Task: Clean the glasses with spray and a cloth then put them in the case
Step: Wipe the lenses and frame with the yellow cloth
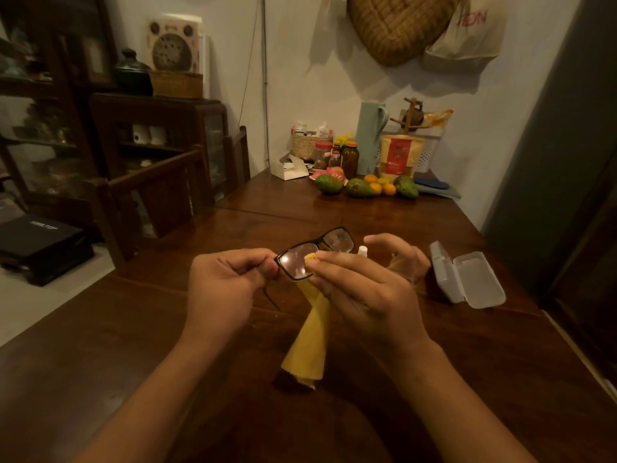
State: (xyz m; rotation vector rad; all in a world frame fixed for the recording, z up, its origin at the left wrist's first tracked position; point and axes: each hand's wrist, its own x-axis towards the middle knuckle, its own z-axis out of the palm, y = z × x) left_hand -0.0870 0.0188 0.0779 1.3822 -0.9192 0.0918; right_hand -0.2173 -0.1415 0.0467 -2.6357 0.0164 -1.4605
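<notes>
Head camera looks down on your two hands, raised over a dark wooden table [160,329] at the middle of the frame. Your left hand [227,289] has its fingers curled tight, pinching the black-framed glasses [297,259] at their left end; one temple arm hangs down below that hand. Your right hand [367,289] pinches the top of a yellow cloth [312,339] against the nearer lens, which shows bright reflections. One finger of that hand lifts away toward the top of the frame, while the rest stay bent around the cloth. The cloth hangs down from the lens between your wrists, and you cannot tell whether its lower edge touches the wood.

Just behind your right hand, only the white top of the spray bottle [363,250] shows; the hand hides the rest. The clear plastic case [467,279] lies open on the table right of centre, near your right hand but apart from it.

Toward the upper middle of the frame, at the table's far end, sit green fruit [329,184], small oranges [384,187], jars, a pale jug [369,138] and a small white box [288,168]. Wooden chairs [160,195] stand along the left side.
</notes>
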